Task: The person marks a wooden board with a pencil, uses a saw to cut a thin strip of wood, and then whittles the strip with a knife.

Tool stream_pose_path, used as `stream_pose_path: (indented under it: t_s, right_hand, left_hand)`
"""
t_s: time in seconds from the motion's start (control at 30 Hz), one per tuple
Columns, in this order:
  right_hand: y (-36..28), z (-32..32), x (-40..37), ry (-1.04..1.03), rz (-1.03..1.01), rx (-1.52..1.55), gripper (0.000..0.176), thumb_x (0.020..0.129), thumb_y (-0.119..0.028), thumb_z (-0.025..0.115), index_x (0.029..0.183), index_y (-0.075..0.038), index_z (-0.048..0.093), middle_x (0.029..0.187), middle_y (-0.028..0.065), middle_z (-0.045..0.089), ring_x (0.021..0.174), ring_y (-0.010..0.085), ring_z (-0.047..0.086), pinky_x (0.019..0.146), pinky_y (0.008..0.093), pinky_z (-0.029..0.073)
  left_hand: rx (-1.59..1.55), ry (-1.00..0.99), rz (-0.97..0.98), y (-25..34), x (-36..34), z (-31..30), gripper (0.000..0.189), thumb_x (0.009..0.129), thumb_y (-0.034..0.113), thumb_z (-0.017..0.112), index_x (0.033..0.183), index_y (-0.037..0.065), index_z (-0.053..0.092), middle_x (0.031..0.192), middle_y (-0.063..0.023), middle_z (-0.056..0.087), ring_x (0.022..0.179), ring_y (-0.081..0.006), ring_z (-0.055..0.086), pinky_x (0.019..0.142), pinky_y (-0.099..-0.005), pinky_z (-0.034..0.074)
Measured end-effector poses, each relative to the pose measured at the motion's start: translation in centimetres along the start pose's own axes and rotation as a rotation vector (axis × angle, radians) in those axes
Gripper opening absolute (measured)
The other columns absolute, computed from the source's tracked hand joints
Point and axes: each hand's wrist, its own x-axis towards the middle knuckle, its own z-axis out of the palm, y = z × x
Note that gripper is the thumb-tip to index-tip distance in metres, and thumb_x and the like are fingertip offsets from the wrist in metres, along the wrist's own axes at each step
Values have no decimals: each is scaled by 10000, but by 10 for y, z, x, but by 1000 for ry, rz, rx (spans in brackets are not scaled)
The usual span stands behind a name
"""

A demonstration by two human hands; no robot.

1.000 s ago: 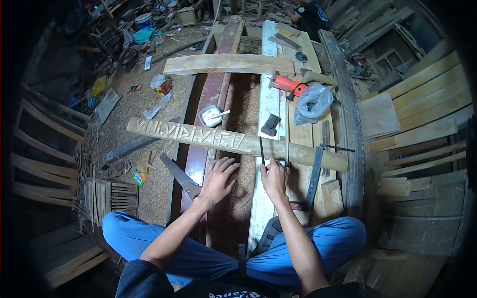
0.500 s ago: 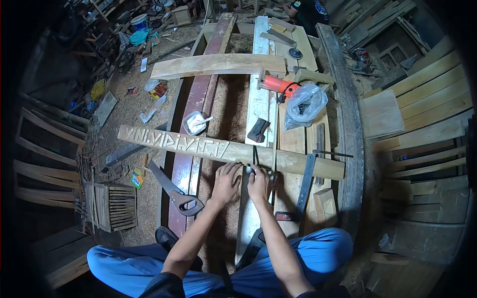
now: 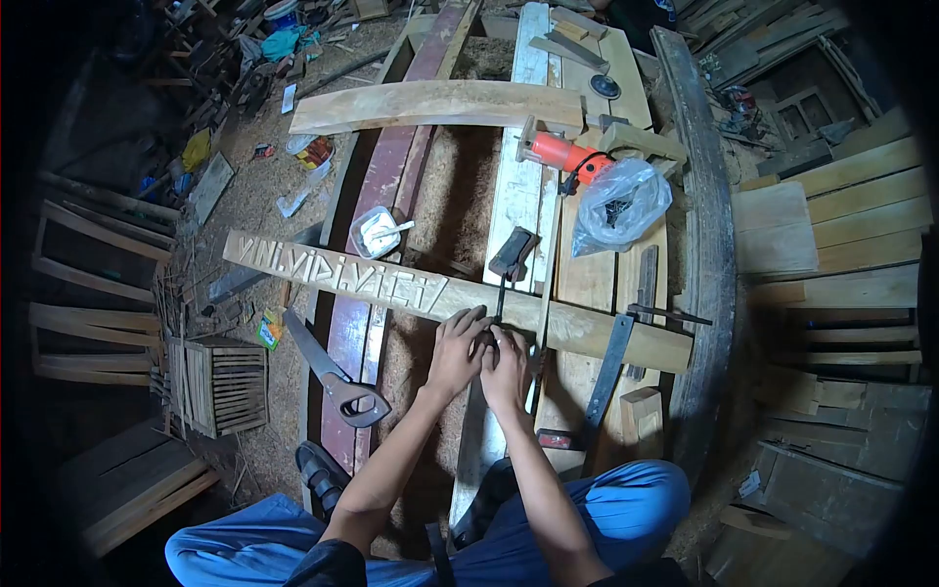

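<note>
A long wooden board [image 3: 494, 301] lies crosswise over the planks, with raised lettering [image 3: 337, 272] on its left part. At its near edge, right of the lettering, my left hand [image 3: 457, 352] has its fingers bent and drawn together. Close against it, my right hand [image 3: 505, 370] is closed too, fingertips meeting the left ones. Whatever lies between the fingertips is small, dark and partly hidden. Just beyond the hands, a dark block-shaped tool [image 3: 513, 252] rests on the white plank. A thin dark rod [image 3: 502, 299] crosses the board beside my fingers.
A handsaw [image 3: 342, 386] lies on the left plank. Behind the board are a tub of white paste [image 3: 377, 233], a red power tool [image 3: 562, 155] and a plastic bag [image 3: 621, 207]. A metal straightedge [image 3: 610, 370] crosses the board's right part. Another board [image 3: 430, 106] spans the planks farther back.
My hands have come together at the board's near edge; a gap showed between them before. The camera view has shifted slightly.
</note>
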Motion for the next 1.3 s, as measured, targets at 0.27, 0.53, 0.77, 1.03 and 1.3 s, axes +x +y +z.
stream_pose_path:
  t_s: [0.27, 0.53, 0.77, 1.03, 1.3]
  right_hand:
    - [-6, -52, 22, 202, 109, -546, 508, 891, -185, 649, 1384, -112, 545, 1264, 149, 561, 1162, 352, 518, 972, 504, 427]
    - [27, -35, 21, 89, 207, -357, 478, 897, -101, 616, 1353, 10, 526, 1160, 241, 625, 1108, 407, 593, 974, 515, 457]
    - [2, -51, 25, 81, 323, -63, 316, 980, -100, 489, 1234, 71, 564, 1004, 319, 676, 954, 467, 655, 868, 542, 491]
    - [-52, -82, 19, 252, 116, -75, 269, 1032, -129, 482, 1218, 39, 577, 985, 274, 695, 886, 430, 675, 836, 510, 477]
    - [-131, -91, 11, 227, -286, -40, 285, 960, -80, 620, 1227, -114, 710, 957, 145, 749, 794, 296, 711, 837, 414, 442]
  left_hand:
    - [23, 14, -33, 18, 7, 10, 388, 926, 159, 647, 1310, 105, 636, 1433, -144, 554, 1358, -358, 449, 1139, -484, 326]
    - [23, -26, -31, 25, 8, 6, 367, 925, 161, 651, 1286, 97, 642, 1412, -132, 568, 1339, -347, 470, 1132, -476, 338]
    - [17, 4, 40, 35, 7, -2, 419, 888, 130, 673, 1303, 94, 620, 1408, -150, 564, 1325, -363, 478, 1130, -479, 341]
    - [178, -73, 295, 63, 1, -66, 499, 849, 149, 690, 1337, 110, 592, 1475, -154, 499, 1359, -376, 438, 1170, -493, 302]
    - [565, -48, 415, 57, -27, -230, 475, 918, 144, 636, 1386, 113, 562, 1535, -142, 452, 1428, -353, 394, 1209, -509, 261]
